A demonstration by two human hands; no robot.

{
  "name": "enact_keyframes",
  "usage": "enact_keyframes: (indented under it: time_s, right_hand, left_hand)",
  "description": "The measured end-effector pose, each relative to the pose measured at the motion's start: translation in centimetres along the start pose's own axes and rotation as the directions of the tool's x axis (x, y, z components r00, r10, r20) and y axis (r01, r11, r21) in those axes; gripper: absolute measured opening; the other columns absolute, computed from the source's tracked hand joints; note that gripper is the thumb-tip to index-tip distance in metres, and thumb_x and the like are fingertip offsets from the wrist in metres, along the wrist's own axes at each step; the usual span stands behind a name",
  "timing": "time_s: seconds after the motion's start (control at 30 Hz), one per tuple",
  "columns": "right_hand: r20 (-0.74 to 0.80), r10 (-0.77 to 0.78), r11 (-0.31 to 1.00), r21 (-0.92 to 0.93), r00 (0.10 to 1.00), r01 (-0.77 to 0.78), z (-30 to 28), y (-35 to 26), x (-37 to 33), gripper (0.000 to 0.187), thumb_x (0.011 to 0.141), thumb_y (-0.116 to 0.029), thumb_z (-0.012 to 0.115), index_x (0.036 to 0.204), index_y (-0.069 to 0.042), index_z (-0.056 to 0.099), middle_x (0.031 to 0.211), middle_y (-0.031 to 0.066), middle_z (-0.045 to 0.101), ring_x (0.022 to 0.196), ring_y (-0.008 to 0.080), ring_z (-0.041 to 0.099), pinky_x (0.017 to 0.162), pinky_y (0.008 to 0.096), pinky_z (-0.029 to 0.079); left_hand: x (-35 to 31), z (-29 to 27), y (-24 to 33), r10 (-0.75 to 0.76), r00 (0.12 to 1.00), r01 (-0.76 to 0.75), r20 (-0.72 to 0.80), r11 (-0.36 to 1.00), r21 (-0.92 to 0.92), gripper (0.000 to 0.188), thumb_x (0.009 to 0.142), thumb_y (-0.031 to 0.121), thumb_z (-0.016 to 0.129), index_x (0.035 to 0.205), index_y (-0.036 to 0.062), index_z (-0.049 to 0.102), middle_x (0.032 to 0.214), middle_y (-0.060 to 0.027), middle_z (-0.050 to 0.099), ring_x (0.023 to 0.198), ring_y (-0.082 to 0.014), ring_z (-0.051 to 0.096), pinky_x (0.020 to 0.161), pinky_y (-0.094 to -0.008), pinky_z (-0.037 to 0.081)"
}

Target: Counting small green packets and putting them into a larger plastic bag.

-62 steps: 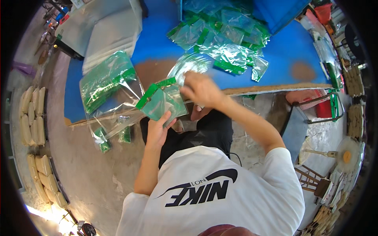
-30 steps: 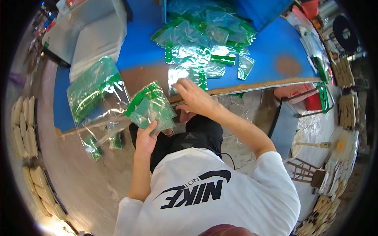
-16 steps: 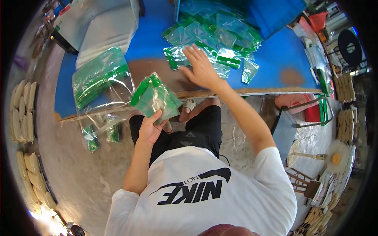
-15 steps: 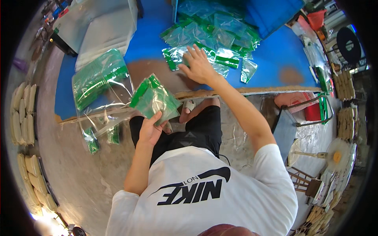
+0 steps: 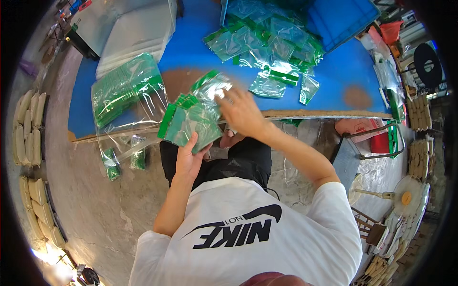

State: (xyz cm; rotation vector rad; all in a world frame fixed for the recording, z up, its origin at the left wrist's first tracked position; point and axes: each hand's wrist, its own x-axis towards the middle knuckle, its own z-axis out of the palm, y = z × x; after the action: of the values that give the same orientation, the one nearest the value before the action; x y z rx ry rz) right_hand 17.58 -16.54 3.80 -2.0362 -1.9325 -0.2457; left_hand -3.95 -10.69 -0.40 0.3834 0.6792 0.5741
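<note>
My left hand [image 5: 190, 156] grips a small stack of clear plastic bags with green strips [image 5: 188, 126], held just off the table's near edge. Over that stack, another clear bag with a green strip [image 5: 209, 85] is pinched at the fingertips of my right hand [image 5: 243, 113], which are slightly blurred. Light glares off this bag, and its lower part overlaps the stack. Farther back on the blue table [image 5: 334, 90] lies a loose heap of similar bags [image 5: 274, 40], with a few single ones at its near side.
A large clear sack of stacked green-edged bags [image 5: 129, 90] hangs over the table's left edge, beside a pale translucent bin [image 5: 95, 28]. A blue crate [image 5: 341, 21] stands behind the heap. At right are a cart handle [image 5: 400, 143] and a fan [image 5: 406, 197].
My right hand has come from the heap toward my left hand, bringing a bag over the held stack. The left hand's stack now sits slightly lower and more fanned.
</note>
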Motion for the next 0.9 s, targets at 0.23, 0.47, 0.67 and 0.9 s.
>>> enact_keyframes:
  time_s: [0.23,0.47,0.67,0.9]
  right_hand:
    - [-0.346,0.175,0.949,0.307,0.922,-0.065,1.6,7.0,6.7,0.037,0.097,-0.029,0.056,0.127,-0.007,0.062,0.120,0.0239,0.064,0.112,0.0412,0.059,0.096,0.0485,0.047]
    - [0.095,-0.015,0.993,0.114,0.995,0.004,3.9,3.9,4.1,0.056,0.096,-0.051,0.054,0.141,-0.019,0.052,0.146,0.0250,0.042,0.133,0.0548,0.038,0.106,0.0670,0.033]
    - [0.154,-0.191,0.970,0.183,0.969,0.162,-0.5,-1.0,0.0,0.046,0.098,-0.033,0.053,0.138,-0.012,0.053,0.146,0.0251,0.043,0.134,0.0481,0.041,0.109,0.0623,0.033]
    - [-0.005,-0.086,0.992,0.095,0.996,0.087,0.6,4.4,0.6,0.046,0.081,-0.008,0.057,0.127,-0.001,0.058,0.127,0.0197,0.056,0.122,0.0364,0.053,0.101,0.0497,0.043]
  left_hand:
    - [0.3,-0.9,-1.3,-0.015,1.000,0.014,0.019,1.000,0.025,0.045,0.092,0.009,0.068,0.134,0.0071,0.051,0.131,-0.0085,0.059,0.124,-0.0261,0.057,0.102,-0.0460,0.050]
    - [-1.1,-3.0,-0.1,0.032,0.999,-0.027,0.027,0.983,-0.183,0.051,0.094,0.006,0.063,0.141,0.0067,0.044,0.140,-0.0140,0.053,0.131,-0.0330,0.052,0.109,-0.0509,0.046]
    - [-0.4,-1.4,0.7,0.148,0.989,-0.150,-0.025,0.980,-0.131,0.048,0.097,0.008,0.061,0.141,0.0041,0.044,0.138,-0.0141,0.054,0.130,-0.0337,0.052,0.110,-0.0530,0.045]
    - [-0.7,-2.4,-0.2,0.029,0.999,-0.025,0.022,0.991,-0.131,0.046,0.094,0.008,0.065,0.137,0.0044,0.048,0.133,-0.0119,0.057,0.125,-0.0296,0.057,0.108,-0.0479,0.047]
